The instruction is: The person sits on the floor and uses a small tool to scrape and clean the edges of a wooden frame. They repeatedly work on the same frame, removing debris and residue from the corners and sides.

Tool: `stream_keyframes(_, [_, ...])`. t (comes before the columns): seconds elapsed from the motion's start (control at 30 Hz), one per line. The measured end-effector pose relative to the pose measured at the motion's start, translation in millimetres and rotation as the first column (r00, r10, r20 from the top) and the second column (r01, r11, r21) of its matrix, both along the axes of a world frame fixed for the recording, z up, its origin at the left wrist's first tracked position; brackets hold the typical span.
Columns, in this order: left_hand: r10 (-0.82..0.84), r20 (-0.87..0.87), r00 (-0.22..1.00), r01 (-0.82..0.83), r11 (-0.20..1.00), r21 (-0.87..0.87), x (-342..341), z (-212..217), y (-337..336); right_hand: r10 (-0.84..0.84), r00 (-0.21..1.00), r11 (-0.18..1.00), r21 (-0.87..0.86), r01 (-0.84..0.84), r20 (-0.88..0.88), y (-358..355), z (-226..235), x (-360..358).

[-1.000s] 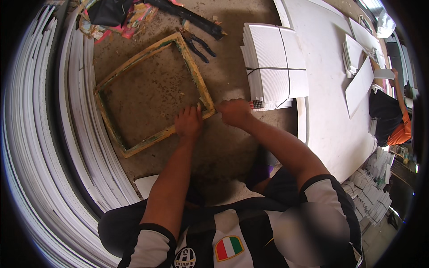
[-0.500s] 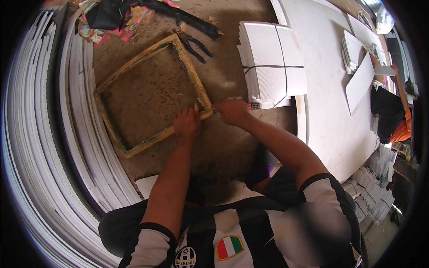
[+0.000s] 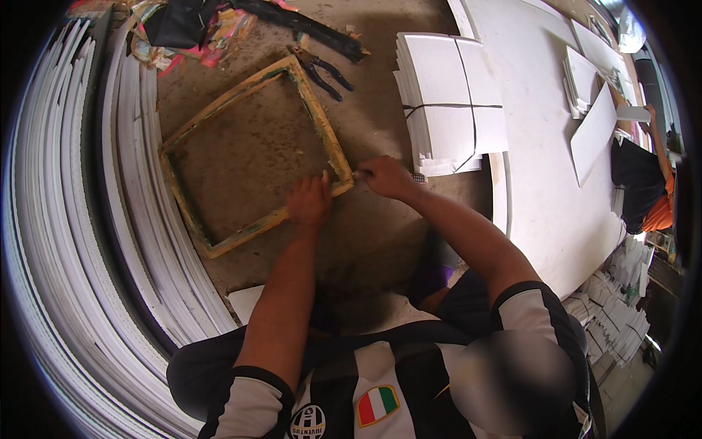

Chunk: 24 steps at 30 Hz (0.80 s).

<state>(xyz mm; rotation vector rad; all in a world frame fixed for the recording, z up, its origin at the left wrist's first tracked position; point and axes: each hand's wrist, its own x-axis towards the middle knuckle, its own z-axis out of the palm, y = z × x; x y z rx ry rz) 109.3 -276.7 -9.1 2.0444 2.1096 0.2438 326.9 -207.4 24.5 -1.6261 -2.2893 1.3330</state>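
Note:
A rectangular wooden frame, yellowish with greenish stains, lies flat on the brown floor in front of me. My left hand grips its near bar close to the right-hand corner, fingers over the wood and thumb towards that corner. Just to the right of the corner, my right hand is closed around a small hand tool. Only the dark, patterned butt of the tool's handle shows clearly behind the fist; its kind is hidden by the fingers. Beyond the frame's far corner lie dark-handled pliers.
White sheets stand stacked along the left. A strapped bundle of white boards sits at the right, beside a large white panel. Coloured scraps and a black strip lie at the back. Another person is at far right.
My right hand has drawn slightly right, away from the frame's corner. The left hand stays on the frame, and the whole view has shifted a little.

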Motion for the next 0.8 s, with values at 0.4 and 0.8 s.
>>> stream_keyframes(0.4, [0.013, 0.044, 0.999, -0.015, 0.999, 0.04, 7, 0, 0, 0.141, 0.955, 0.96, 0.202, -0.196, 0.26, -14, 5, 2])
stream_keyframes(0.8, [0.017, 0.052, 0.999, -0.022, 0.995, 0.1, 7, -4, 0, -0.069, 0.986, 0.952, -0.307, 0.019, -0.154, 13, -24, 5])
